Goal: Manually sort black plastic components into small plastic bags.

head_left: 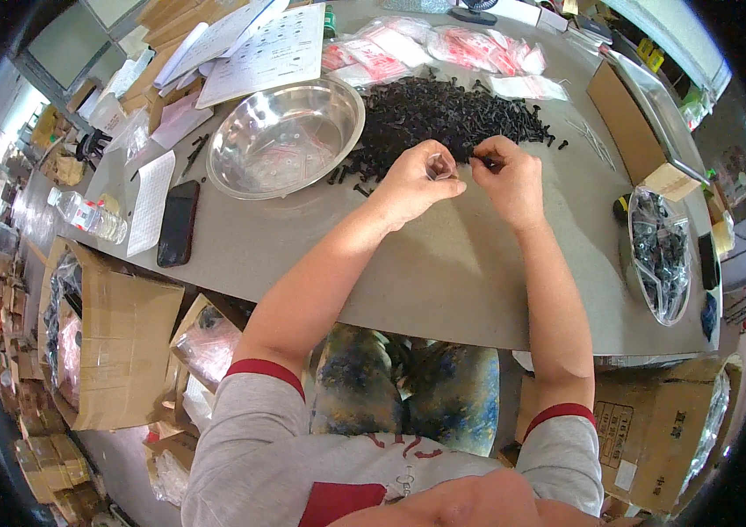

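Note:
A wide heap of black screws (pixel 430 110) lies on the grey table. At its near edge, my left hand (pixel 412 183) is closed around a small clear plastic bag (pixel 439 164), its mouth facing my other hand. Just to the right, my right hand (pixel 513 183) pinches a black screw (pixel 489 162), partly covered by the fingers; whether more than one is in the pinch I cannot tell. A small gap separates the two hands. Left of the heap stands a shiny steel bowl (pixel 228 171) with several small clear bags (pixel 295 160) inside.
Behind the heap lie red-and-white plastic bags (pixel 482 51). Papers (pixel 263 53), a phone (pixel 178 224) and a water bottle (pixel 87 215) are on the left. On the right are a cardboard box (pixel 627 123) and a clear tub of bagged black parts (pixel 659 255). Open cartons (pixel 127 338) flank me.

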Motion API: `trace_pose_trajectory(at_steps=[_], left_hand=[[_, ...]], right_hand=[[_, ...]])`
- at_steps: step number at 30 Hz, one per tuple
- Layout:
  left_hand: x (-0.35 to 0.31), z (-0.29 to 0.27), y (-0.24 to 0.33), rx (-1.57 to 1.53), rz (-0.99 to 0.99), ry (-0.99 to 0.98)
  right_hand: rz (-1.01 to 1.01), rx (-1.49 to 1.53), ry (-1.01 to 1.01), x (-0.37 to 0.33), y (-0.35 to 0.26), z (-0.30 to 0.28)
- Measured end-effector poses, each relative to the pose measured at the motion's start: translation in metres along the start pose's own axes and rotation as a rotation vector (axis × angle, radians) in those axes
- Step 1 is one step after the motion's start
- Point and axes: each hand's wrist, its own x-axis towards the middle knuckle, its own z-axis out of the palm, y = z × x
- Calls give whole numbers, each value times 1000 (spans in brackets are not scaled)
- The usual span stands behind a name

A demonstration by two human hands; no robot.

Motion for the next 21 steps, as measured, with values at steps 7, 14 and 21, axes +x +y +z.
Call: trace_pose_trajectory(at_steps=[7, 14, 21], left_hand=[[1, 2, -3, 103, 37, -18], [-3, 10, 4, -40, 4, -35], [-1, -10, 17, -233, -60, 200]], right_hand=[[47, 215, -60, -1, -21, -3], [6, 558, -38, -5, -27, 6], [166, 282, -95, 2, 0, 7]])
